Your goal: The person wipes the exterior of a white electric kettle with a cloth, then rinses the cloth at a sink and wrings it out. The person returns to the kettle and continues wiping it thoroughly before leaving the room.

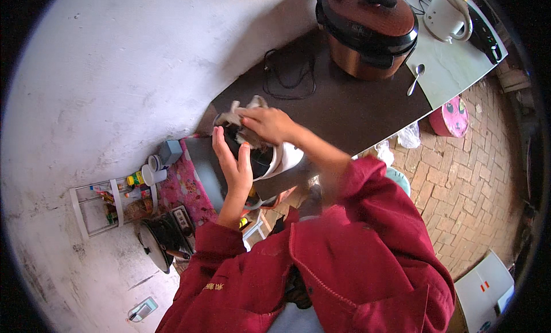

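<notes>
A round white appliance (287,160) with a dark top lies before me on the brown worktop, near its left end. My right hand (267,123) presses a grey-and-white cloth (257,102) onto that dark top (259,166); the cloth is bunched and slightly blurred. At the near left side of the same appliance is my left hand (233,164), thumb spread from straight fingers, resting against its edge with nothing grasped. The hands and cloth hide much of the top, so I cannot tell exactly what appliance it is.
A brown-and-black electric pressure cooker (372,36) stands on the worktop (344,104), with a black cord (292,95) beside it. Further right are a spoon (416,80) and a white jug (445,18). A wall rack (116,204) and a pan (157,247) are at left.
</notes>
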### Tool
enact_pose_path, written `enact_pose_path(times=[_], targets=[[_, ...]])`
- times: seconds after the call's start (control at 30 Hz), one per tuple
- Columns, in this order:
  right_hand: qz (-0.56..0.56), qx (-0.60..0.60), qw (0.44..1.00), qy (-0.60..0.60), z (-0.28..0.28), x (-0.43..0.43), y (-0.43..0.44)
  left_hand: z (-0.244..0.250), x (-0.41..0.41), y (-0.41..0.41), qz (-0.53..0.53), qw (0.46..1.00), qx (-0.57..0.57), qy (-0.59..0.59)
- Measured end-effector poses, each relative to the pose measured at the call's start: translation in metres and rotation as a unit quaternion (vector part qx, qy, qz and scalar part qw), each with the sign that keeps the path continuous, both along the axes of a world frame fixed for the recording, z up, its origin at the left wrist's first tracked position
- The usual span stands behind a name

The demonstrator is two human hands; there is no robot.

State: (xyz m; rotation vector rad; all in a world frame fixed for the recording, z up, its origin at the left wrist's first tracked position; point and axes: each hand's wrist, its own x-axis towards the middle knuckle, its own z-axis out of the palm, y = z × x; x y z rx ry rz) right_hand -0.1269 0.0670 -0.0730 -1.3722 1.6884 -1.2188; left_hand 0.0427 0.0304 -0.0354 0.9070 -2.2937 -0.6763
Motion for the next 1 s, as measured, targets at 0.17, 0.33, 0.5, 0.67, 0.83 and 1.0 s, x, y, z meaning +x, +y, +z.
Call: enact_pose_path(times=[0.17,0.33,0.5,0.67,0.83,1.0], targets=[[0.155,-0.013,0.984,-0.092,-0.083,-0.025,-0.091,0.002,-0.015,0.001,-0.015,1.0,0.004,0.008],[-0.077,0.019,0.992,-0.094,-0.087,0.01,-0.002,0.002,-0.004,0.001,-0.019,0.999,0.021,0.026],[-0.207,-0.132,0.965,-0.092,-0.07,0.113,0.101,0.007,-0.009,0.006,-0.017,0.999,0.039,0.013],[-0.192,-0.243,0.938,-0.157,-0.066,0.047,0.066,0.011,-0.008,0.008,-0.021,0.998,0.054,0.01],[-0.138,-0.035,0.925,-0.352,-0.146,0.02,0.031,0.009,-0.011,0.005,-0.025,0.997,0.072,0.01],[-0.206,0.131,0.942,-0.229,-0.239,0.028,0.047,0.015,-0.01,-0.002,-0.071,0.995,0.066,-0.005]])
